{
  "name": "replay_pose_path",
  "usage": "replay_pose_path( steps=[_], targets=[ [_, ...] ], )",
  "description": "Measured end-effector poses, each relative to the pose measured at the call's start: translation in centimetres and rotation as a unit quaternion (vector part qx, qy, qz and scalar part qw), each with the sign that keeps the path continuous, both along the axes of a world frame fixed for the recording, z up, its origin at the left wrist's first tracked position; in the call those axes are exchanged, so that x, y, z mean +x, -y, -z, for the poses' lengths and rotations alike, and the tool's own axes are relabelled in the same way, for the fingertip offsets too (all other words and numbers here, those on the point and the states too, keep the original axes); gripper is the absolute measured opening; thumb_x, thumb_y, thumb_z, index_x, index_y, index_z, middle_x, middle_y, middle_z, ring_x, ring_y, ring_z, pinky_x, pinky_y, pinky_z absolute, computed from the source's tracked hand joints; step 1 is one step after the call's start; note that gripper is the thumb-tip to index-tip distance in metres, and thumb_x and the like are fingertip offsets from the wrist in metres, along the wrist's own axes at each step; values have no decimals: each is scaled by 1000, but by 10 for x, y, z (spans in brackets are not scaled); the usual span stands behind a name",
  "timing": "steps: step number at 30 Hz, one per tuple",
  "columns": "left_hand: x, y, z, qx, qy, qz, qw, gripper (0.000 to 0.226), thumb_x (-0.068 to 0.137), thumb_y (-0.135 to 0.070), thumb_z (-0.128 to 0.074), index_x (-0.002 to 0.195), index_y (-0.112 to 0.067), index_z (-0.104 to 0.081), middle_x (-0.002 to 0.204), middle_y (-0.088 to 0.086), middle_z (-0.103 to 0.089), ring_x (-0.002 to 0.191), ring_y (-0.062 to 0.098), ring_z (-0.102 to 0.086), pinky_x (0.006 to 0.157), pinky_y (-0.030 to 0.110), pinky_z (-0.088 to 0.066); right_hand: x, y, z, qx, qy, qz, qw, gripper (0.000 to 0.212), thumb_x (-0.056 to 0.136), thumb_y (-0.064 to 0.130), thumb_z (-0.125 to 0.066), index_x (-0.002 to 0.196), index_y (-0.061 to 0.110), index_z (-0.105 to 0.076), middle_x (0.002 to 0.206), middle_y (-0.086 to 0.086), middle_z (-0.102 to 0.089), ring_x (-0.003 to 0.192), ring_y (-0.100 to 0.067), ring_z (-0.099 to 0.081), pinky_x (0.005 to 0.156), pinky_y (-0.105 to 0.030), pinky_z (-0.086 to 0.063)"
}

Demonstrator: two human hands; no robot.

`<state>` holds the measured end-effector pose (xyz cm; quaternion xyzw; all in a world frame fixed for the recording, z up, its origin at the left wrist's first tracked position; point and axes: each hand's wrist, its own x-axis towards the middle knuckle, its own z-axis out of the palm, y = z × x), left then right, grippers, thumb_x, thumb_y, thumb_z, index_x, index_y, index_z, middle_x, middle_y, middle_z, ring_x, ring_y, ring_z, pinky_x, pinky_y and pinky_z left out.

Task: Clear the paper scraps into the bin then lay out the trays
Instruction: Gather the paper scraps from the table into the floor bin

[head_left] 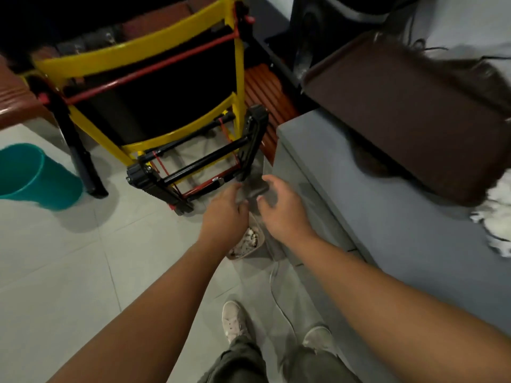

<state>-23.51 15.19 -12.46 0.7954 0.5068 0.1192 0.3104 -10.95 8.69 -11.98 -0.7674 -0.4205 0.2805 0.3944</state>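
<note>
Two hands, left [225, 211], right [284, 214], curl (grip unclear) above beige bin [262, 236] of white scraps [246, 243].

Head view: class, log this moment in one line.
left hand, right hand above small bin | paper scraps inside it | tray on table

Head view, looking down. 2 bare hands, the left hand [225, 208] and the right hand [284, 210], are held close together above a small bin [261, 242] of paper scraps [247, 241], which stands on the tiled floor [69, 272] against the grey table [387, 217]. Blur hides whether either hand holds anything. A brown tray [401, 111] lies on the table, with loose scraps [495, 230] at its right edge. A teal bucket [30, 175] stands at far left.
</note>
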Motion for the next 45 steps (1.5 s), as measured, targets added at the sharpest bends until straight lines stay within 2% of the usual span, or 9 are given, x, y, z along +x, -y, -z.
replay_pose_path(
  steps=[8, 12, 22, 26, 30, 34, 38, 41, 45],
  targets=[
    [60, 63, -109, 66, 45, 55, 995, 40, 98, -27, -51, 137, -20, -52, 133, -1, -59, 124, 17, -53, 104, 38, -46, 61, 101, -98, 42, 28, 26, 998, 44, 93, 25, -60, 136, 21, -50, 137, 3, -52, 127, -9, -47, 103, -23, -39],
    [104, 99, -132, 88, 42, 116, 988, 40, 97, -25, -53, 136, -18, -53, 134, 1, -59, 125, 19, -53, 105, 36, -44, 99, 155, -120, 51, 43, 65, 996, 40, 93, 23, -59, 133, 20, -52, 133, 7, -52, 118, 2, -43, 97, -15, -34],
    [220, 196, -144, 75, 48, 266, 960, 40, 94, -21, -59, 133, -14, -56, 134, 4, -58, 125, 21, -51, 103, 25, -35, 180, 274, -126, 50, 65, 206, 975, 36, 92, 22, -60, 128, 24, -55, 131, 10, -54, 118, -2, -49, 98, -17, -38],
    [258, 227, -137, 55, 49, 311, 947, 38, 92, -19, -59, 130, -16, -58, 128, 2, -59, 120, 19, -52, 100, 26, -38, 207, 309, -123, 54, 84, 255, 962, 35, 92, 22, -61, 126, 21, -56, 125, 7, -58, 103, 2, -52, 84, 1, -34],
    [293, 244, -132, 69, 33, 359, 930, 39, 93, -23, -60, 131, -18, -57, 131, 1, -59, 123, 20, -51, 101, 28, -39, 230, 333, -121, 42, 87, 311, 945, 35, 91, 20, -62, 126, 19, -57, 125, 4, -61, 112, -7, -54, 92, -13, -34],
    [332, 245, -130, 88, 39, 396, 913, 39, 91, -23, -62, 129, -16, -59, 129, 3, -61, 119, 23, -54, 100, 34, -44, 257, 339, -114, 37, 100, 350, 931, 34, 89, 17, -62, 123, 16, -59, 122, 0, -62, 113, -13, -56, 94, -16, -36],
    [376, 238, -121, 119, 27, 456, 882, 40, 88, -20, -66, 127, -12, -61, 128, 7, -61, 119, 27, -53, 100, 36, -43, 283, 337, -104, 18, 108, 387, 915, 33, 89, 13, -59, 121, 15, -60, 121, -2, -61, 114, -17, -56, 96, -22, -40],
    [405, 238, -110, 161, 6, 517, 840, 34, 84, -19, -69, 117, -11, -66, 120, 7, -65, 109, 32, -55, 95, 41, -44, 294, 335, -98, 6, 87, 415, 905, 36, 89, 10, -56, 125, 17, -58, 125, -2, -60, 117, -17, -54, 102, -31, -44],
    [427, 245, -101, 224, -34, 561, 796, 35, 86, -32, -62, 120, -23, -65, 119, 0, -65, 109, 29, -52, 88, 41, -43, 298, 334, -90, -13, 65, 453, 889, 39, 91, 5, -53, 128, 16, -56, 130, -4, -57, 120, -17, -52, 101, -23, -38]
  ],
)
